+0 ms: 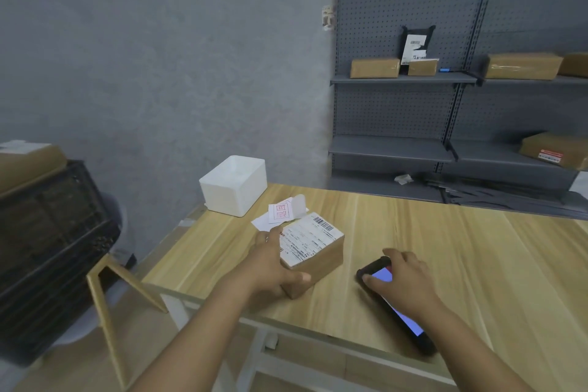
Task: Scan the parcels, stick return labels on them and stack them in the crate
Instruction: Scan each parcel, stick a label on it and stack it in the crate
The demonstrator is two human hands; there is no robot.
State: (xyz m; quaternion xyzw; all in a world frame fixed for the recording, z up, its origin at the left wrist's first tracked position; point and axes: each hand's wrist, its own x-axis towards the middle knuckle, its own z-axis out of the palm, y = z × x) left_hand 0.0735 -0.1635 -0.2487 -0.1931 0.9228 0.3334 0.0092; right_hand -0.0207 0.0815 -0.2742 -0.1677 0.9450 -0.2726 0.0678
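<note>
Just below frame centre, the left hand [270,267] clasps one cardboard parcel [313,254] on the wooden table [445,248], apparently steadying its shipping label upward for scanning. The right hand [402,280] curls round one handheld scanner [393,302]. One black crate [47,248] waits at the left edge; five parcels remain shelved at upper right.

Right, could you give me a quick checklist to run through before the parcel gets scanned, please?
1. Parcel held steady on the table: ok, the left hand grips its near corner.
2. Shipping label facing up, barcode uncovered: ok.
3. Scanner in hand: not ok, the right hand is curled over its top end while it lies on the table.
4. Scanner switched on: ok, screen lit.
5. Return labels within reach: ok, just behind the parcel.
6. Room in the crate: cannot tell, its inside is hidden.
</note>
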